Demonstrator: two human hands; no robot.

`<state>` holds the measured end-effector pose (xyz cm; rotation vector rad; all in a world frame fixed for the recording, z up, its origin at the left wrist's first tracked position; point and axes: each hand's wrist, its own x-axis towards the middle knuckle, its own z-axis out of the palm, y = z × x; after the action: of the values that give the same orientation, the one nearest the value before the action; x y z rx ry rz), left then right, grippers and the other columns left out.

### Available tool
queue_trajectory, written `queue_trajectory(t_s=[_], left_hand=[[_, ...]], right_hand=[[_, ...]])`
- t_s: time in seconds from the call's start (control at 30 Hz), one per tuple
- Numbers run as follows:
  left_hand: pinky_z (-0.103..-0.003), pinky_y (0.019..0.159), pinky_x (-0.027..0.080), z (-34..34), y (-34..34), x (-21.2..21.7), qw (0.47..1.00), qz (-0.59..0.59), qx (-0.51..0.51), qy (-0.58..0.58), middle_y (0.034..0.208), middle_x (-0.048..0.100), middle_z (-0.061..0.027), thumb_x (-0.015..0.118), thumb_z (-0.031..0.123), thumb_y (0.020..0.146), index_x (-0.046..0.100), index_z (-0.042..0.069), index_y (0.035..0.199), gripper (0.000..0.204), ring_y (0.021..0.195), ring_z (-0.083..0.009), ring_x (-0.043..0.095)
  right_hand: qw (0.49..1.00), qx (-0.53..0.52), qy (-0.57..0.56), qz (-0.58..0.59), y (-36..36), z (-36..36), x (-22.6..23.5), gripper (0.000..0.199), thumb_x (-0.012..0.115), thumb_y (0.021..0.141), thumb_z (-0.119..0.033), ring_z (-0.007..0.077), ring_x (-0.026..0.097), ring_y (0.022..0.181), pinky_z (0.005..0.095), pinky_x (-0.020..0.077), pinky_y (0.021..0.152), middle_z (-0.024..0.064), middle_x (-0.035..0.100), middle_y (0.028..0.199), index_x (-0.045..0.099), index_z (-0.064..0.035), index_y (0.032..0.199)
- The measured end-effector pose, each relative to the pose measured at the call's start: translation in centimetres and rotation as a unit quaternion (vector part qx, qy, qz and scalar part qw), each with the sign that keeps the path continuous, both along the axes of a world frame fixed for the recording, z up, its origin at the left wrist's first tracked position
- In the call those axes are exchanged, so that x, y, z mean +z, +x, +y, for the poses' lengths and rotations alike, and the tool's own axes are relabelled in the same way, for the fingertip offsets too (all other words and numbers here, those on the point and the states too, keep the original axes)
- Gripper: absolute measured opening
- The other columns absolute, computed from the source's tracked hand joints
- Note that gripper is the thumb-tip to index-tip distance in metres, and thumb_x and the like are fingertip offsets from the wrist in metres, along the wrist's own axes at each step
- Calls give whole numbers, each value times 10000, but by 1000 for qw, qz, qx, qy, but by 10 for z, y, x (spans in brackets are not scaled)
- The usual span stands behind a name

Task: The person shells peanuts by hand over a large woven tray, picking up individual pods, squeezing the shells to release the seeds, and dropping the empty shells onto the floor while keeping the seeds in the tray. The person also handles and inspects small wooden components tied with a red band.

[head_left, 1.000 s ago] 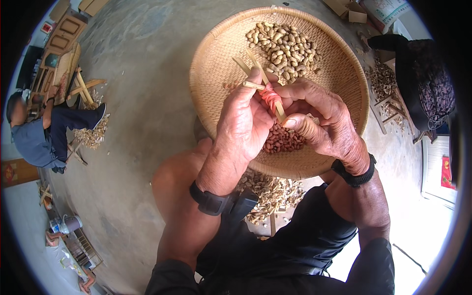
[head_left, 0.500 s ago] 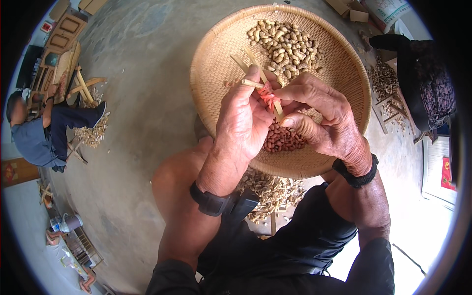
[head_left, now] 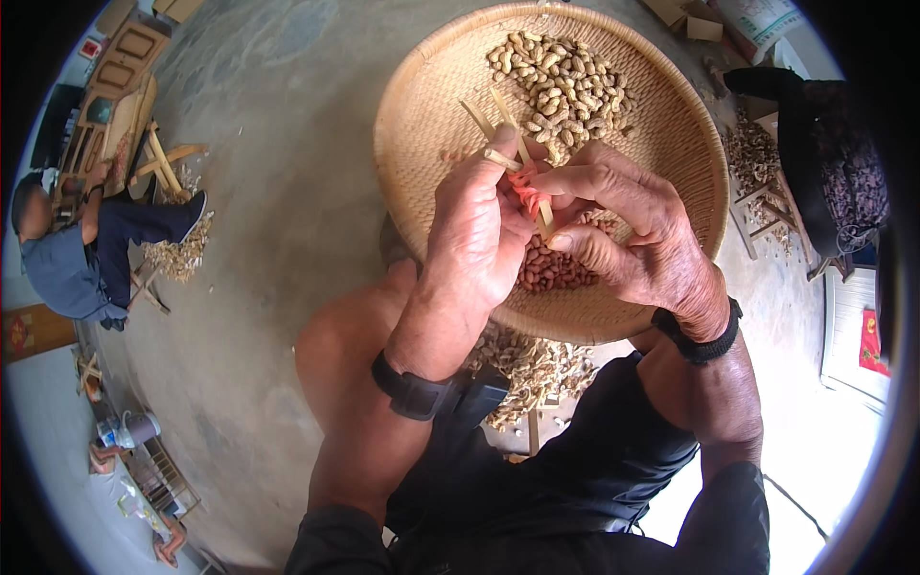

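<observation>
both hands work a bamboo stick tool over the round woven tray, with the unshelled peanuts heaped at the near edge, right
Not quite. In the head view the unshelled peanuts lie at the far side of the woven tray; the near side holds reddish shelled kernels. Both hands, left and right, do hold the bamboo stick tool.

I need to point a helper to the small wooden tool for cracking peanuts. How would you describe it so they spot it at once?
Look at the big round woven basket on the person's lap. Above its middle, the left hand and right hand meet around the wooden stick tool. It is thin pale sticks bound with red band, unlike the rounded peanuts behind it.
</observation>
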<state>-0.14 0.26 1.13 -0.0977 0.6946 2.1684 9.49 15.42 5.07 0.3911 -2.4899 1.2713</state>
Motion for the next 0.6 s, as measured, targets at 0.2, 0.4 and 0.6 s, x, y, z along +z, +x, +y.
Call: queue_trajectory(t_s=[0.2,0.4,0.6], left_hand=[[-298,720,547,1,1,-4,1000,2,22,-7,874,656,-52,657,327,1023,646,23,997,306,778,-153,646],[-297,705,546,2,0,-2,1000,5,23,-15,847,659,-53,655,325,1024,653,19,992,308,753,-156,648],[-287,690,542,-4,-4,-7,999,31,-10,-7,864,645,-36,649,334,1028,639,26,996,310,742,-135,631]], right_hand=[[999,13,13,27,-2,0,-3,324,755,929,-233,204,655,833,347,529,757,85,631,904,684,-22,1165],[999,23,30,19,-2,4,0,292,747,936,-209,201,644,831,347,522,769,82,621,894,677,-13,1140],[1000,-3,13,16,0,1,-8,322,757,929,-210,213,657,828,357,531,766,85,630,902,663,-6,1160]])
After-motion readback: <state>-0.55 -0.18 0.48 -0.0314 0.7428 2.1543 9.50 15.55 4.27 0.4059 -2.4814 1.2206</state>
